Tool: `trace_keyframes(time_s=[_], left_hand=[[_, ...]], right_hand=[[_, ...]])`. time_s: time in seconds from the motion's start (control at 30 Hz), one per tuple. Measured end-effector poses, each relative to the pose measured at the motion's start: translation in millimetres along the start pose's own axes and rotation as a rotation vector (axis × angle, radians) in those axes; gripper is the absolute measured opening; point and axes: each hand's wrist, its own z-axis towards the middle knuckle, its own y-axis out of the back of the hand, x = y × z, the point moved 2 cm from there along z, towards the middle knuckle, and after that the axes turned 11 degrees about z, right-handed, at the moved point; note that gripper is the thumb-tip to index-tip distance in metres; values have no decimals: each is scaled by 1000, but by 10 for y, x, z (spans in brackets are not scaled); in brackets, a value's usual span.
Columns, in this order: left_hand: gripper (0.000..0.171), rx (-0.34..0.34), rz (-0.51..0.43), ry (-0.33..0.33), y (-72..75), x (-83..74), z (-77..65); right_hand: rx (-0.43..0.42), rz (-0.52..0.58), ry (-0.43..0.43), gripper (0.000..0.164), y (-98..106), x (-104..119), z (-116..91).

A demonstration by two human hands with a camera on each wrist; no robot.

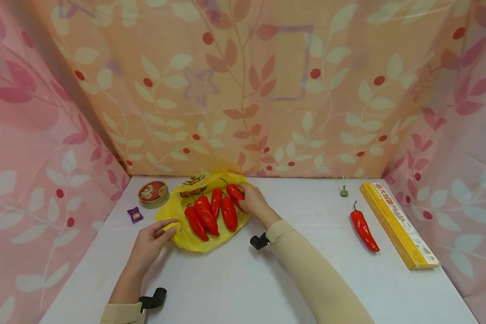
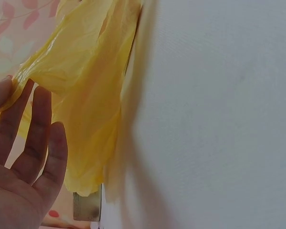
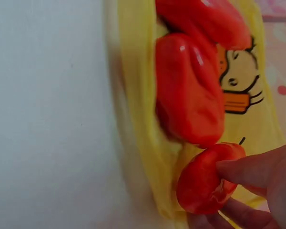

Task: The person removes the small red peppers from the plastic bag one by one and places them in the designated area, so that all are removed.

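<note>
A yellow plastic bag [image 1: 218, 240] lies spread on the table with several red peppers [image 1: 205, 216] in its mouth. At its left edge my left hand [image 1: 149, 243] pinches the thin plastic between thumb and index finger, the other fingers apart, as the left wrist view shows. On the bag's right side my right hand [image 1: 254, 200] grips one red pepper [image 3: 200, 183] between thumb and fingers, beside the others. That pepper's far side is hidden behind the fingers. A cartoon print [image 3: 236, 78] shows on the bag's inner face.
Left of the bag stand a round red-and-gold tin [image 1: 153, 193] and a small purple wrapped candy [image 1: 135, 214]. To the right lie a single red pepper [image 1: 364, 230], a yellow pasta box [image 1: 398, 225] and a small green item [image 1: 344, 191]. Patterned curtains [image 1: 243, 90] enclose the white table.
</note>
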Motion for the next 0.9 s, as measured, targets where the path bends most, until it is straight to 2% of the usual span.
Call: trace_keyframes(time_s=[0.17,0.3,0.4,0.5,0.67,0.9], left_hand=[[45,-3,28,4,16,-3,-1],[46,-12,41,-3,37,3,-2],[46,-14,32,-10,43,7,-4],[46,-13,25,-17,39,6,-3],[45,-19,24,-15,34,4,-4],[46,-8,23,-12,44,10,-10]], right_hand=[[46,14,-1,61,58,71,-123],[136,3,5,63,90,75,-220],[192,-7,38,66,108,42,-289],[212,7,63,65,125,-1,-366],[186,36,72,56,154,-50,-525],[79,60,97,53,239,-59,-738]])
